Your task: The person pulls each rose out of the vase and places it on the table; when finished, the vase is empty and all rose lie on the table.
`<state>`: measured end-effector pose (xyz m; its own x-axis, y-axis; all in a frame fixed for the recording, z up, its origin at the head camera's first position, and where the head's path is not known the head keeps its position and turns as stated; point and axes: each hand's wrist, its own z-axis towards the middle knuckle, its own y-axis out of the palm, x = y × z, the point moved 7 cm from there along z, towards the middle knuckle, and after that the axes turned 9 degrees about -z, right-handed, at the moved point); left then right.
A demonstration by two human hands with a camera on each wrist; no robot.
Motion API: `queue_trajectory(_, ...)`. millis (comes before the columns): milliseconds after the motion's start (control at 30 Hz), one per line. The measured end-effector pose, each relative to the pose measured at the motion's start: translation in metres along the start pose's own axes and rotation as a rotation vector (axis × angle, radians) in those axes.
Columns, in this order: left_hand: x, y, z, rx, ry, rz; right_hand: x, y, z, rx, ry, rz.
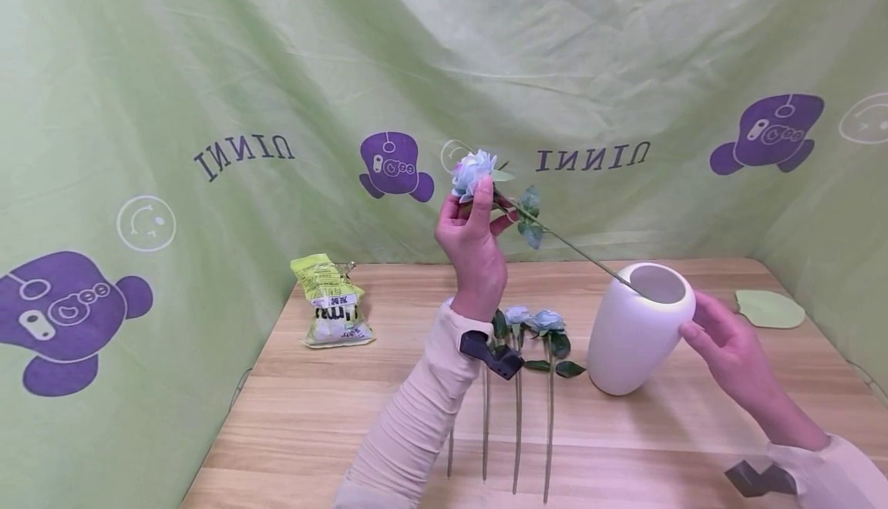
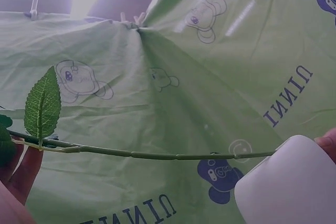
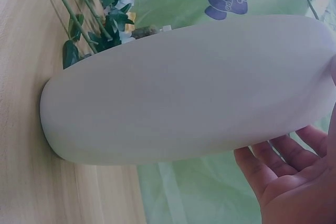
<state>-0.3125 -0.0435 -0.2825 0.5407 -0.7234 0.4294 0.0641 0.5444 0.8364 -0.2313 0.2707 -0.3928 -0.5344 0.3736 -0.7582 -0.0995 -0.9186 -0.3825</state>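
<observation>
In the head view my left hand pinches a pale blue artificial rose just below its bloom. Its green stem slants down to the right, and the lower end passes into the mouth of a white vase. My right hand holds the vase near the rim, thumb on the near side and fingers behind. The left wrist view shows the stem reaching the rim, with a leaf near my fingers. In the right wrist view the vase hides part of the right hand.
Several more blue roses lie on the wooden table, partly behind my left forearm. A green and white plastic packet stands at the back left. A flat pale green pad lies right of the vase. Green printed cloth surrounds the table.
</observation>
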Motion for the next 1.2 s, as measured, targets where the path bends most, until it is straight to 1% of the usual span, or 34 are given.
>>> queue_trajectory(233,0.003,-0.007,0.003,0.053,0.006,0.013,0.001,0.0,0.0,-0.002,-0.003,0.029)
queue_trajectory(333,0.004,-0.01,0.005,0.069,0.004,0.014,0.001,0.0,0.0,-0.002,-0.002,0.023)
queue_trajectory(567,0.007,-0.014,0.011,0.063,0.001,0.024,0.001,0.0,0.0,-0.003,0.0,0.018)
queue_trajectory(700,0.009,-0.018,0.015,0.075,-0.016,0.032,0.002,0.001,0.0,-0.005,0.003,0.013)
queue_trajectory(833,0.009,-0.025,0.016,0.096,-0.047,0.045,0.001,0.001,0.0,-0.006,0.003,0.006)
queue_trajectory(967,0.006,-0.03,0.018,0.095,-0.1,0.077,0.0,0.0,0.001,-0.006,0.002,0.001)
queue_trajectory(1033,0.004,-0.032,0.019,0.089,-0.134,0.113,0.0,0.0,0.001,-0.007,0.004,-0.009)
queue_trajectory(1200,0.0,-0.041,0.02,0.074,-0.218,0.242,0.001,0.0,0.001,-0.022,0.016,-0.032)
